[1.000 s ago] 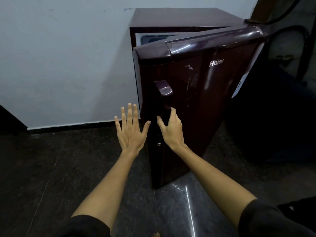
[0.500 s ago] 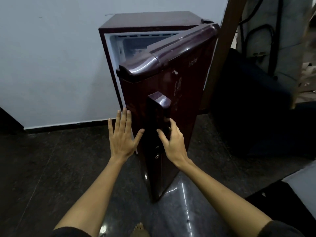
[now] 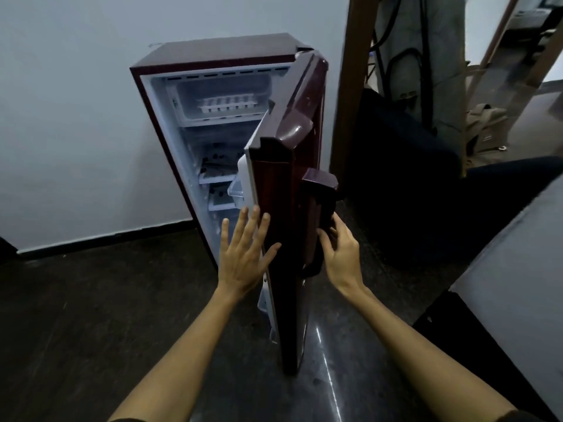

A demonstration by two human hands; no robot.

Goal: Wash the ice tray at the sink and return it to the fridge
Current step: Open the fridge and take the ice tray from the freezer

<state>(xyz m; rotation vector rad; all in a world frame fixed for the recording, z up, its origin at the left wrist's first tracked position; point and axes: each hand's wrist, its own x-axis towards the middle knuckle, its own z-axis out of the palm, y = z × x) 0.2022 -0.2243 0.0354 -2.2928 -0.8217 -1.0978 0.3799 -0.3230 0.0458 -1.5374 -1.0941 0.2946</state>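
Right hand [image 3: 341, 254]: fingers curled around the lower part of the door handle [image 3: 321, 205] of the fridge door [image 3: 285, 178], thumb on the near side; this grip holds the handle. Left hand [image 3: 245, 254]: fingers straight and spread, laid against the inner edge of the door just left of the handle, holding nothing. The door stands wide open, edge-on to the camera, hinged at the right of the maroon single-door fridge [image 3: 170, 95]. The ice tray [image 3: 227, 105], white with two rows of cells, lies in the freezer compartment [image 3: 189, 95] at the top of the cabinet, well apart from both hands. Below it sit white shelves [image 3: 214, 178] holding dark items too blurred to identify. The fridge stands on a dark stone floor [image 3: 91, 315] against a pale wall [image 3: 67, 117]. A wooden post [image 3: 350, 86] rises just right of the door. A pale tabletop [image 3: 518, 269] edge enters at lower right.
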